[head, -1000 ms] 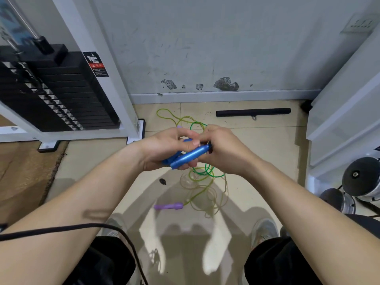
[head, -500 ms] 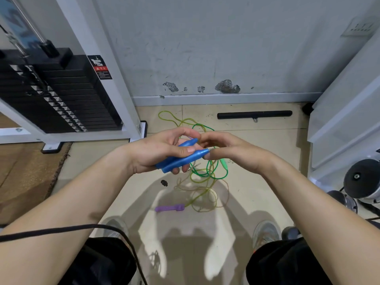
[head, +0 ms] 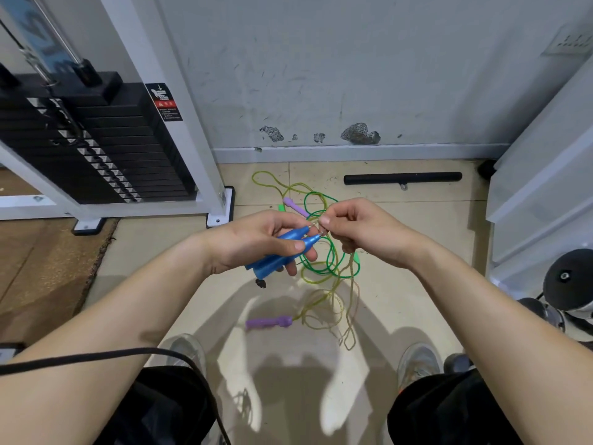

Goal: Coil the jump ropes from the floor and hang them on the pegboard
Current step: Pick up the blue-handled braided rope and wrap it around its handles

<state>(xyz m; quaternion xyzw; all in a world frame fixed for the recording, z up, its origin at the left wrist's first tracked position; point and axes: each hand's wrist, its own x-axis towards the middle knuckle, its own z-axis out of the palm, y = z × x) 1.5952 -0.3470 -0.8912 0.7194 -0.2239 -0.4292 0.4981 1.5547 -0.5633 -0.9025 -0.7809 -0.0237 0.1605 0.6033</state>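
Your left hand is clamped around both blue handles, held side by side so the two ends stay together. Your right hand sits close beside it and pinches the thin cord at the handle tips, apparently to start a coil from a fixed end. The green rope and purple-handled rope lie tangled on the floor below, not yet coiled. The pegboard is not in view.

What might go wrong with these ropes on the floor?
The thin cord pinched by the right hand at the two blue plastic handles is above the tangled green rope and yellow rope; pulling may snag them. Yellow loops lie near the grey shoe, so a step might trip.
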